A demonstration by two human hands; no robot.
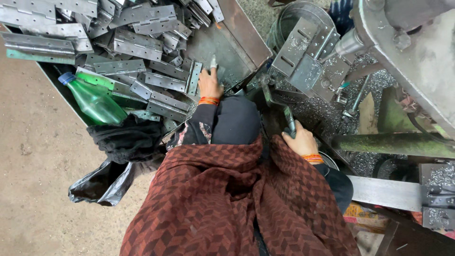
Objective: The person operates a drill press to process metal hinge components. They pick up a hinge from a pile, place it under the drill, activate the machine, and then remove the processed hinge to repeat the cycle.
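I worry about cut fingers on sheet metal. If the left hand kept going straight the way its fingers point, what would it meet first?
The left hand points up the tray, fingertips already at a small metal piece. Beyond lies bare tray floor, then probably the heap of hinges; depth is unclear.

bare, dusty concrete floor (33, 180) lies at left under flat daylight; metal shavings (313, 111) litter the right.

One green plastic bottle (95, 102) and one black plastic bag (102, 182) lie beside the tray (246, 40). The metal hinges (137, 45) are too many to count. Two hands show.
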